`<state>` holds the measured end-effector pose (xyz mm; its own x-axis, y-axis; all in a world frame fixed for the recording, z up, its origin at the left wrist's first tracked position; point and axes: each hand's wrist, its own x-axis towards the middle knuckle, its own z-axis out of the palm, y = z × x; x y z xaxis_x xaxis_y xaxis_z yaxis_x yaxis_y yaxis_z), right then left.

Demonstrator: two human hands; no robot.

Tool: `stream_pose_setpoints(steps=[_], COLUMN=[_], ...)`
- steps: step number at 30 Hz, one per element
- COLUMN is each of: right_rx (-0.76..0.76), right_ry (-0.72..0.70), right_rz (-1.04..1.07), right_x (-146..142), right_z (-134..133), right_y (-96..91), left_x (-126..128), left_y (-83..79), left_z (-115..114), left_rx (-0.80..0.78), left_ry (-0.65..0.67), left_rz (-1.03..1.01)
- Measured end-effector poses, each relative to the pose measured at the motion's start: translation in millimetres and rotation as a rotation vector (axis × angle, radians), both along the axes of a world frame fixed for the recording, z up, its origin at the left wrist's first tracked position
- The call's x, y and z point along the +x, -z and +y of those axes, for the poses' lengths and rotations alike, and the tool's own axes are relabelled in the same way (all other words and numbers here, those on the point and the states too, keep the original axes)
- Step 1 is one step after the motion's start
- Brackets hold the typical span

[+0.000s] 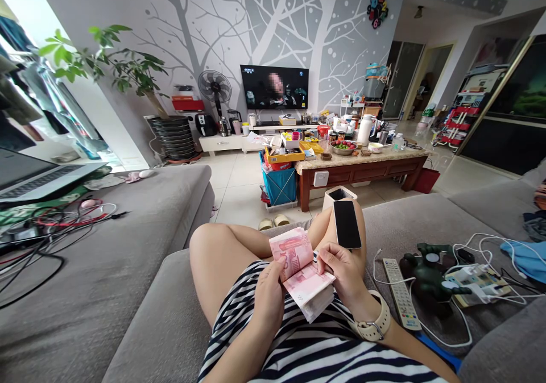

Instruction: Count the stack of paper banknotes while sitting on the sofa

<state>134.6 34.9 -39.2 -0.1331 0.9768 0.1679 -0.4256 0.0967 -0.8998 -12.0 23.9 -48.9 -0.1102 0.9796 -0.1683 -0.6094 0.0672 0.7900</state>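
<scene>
I sit cross-legged on a grey sofa (pixel 162 326) with a stack of pink banknotes (pixel 305 278) in my lap. My left hand (pixel 268 295) grips the stack from the left, thumb pressing on the top note, which curls upward. My right hand (pixel 343 269), with a beige watch on its wrist, holds the stack's right edge, its fingers closed on the notes. A black phone (pixel 346 224) lies screen-up on my right thigh, just above the right hand.
A white remote (pixel 400 293), a dark green figure (pixel 426 272) and white cables lie on the sofa to my right. A laptop (pixel 38 175) and cords sit at left. A cluttered coffee table (pixel 362 164), blue basket (pixel 279 185), slippers (pixel 273 221) and television (pixel 274 86) stand ahead.
</scene>
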Motion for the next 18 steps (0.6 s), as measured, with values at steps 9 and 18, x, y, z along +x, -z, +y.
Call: stream_pose_setpoints(steps=[9, 18], right_rx=[-0.070, -0.088], right_ry=[0.109, 0.080], right_rz=[0.021, -0.006], right_x=[0.1, 0.2], right_z=[6.5, 5.2], right_y=[2.8, 3.1], left_x=[-1.9, -3.8], left_y=[-0.7, 7.2], left_z=[-1.8, 1.2], left_rx=[0.044, 0.056], left_ry=[0.097, 0.059], left_rz=[0.047, 0.149])
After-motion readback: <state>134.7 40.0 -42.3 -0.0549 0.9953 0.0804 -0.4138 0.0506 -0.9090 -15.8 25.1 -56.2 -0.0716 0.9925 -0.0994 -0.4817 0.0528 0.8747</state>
